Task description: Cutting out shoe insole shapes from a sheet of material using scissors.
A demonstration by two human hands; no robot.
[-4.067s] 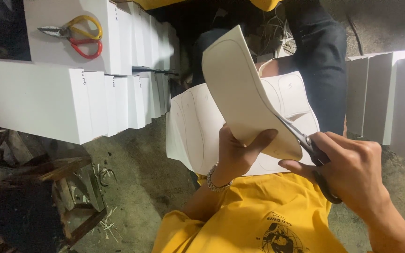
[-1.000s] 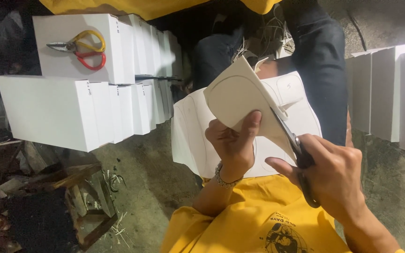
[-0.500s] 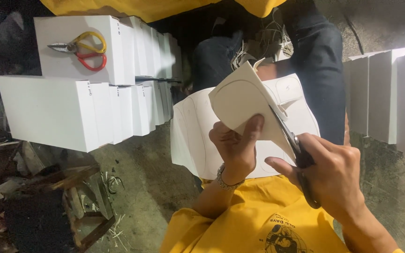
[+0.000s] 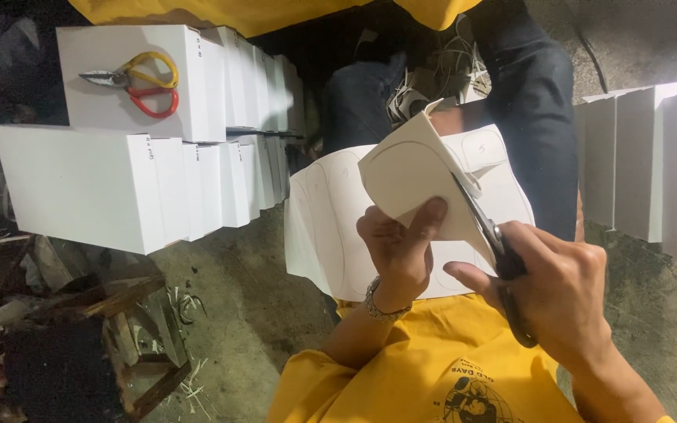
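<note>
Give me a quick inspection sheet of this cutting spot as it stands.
Surface: bare concrete floor, gritty.
Job's things: pale cut sheet pinched in left hand; dark scissors in right hand, blades at its edge; marked white sheets beneath.
Clutter: wood scraps.
Grippers: both hands busy.
Cables: white cords near another person's dark trouser leg.
Surroundings: stacked white boxes; spare red-and-yellow scissors on top.

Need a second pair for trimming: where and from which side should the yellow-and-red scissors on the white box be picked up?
Take the spare scissors by the looped handles, the yellow and red rings at their right end in this view. They lie flat on the white box, blades closed and pointing left, so coming from above at the handle side probably keeps fingers off the tips. The left hand and right hand are both busy.
</note>
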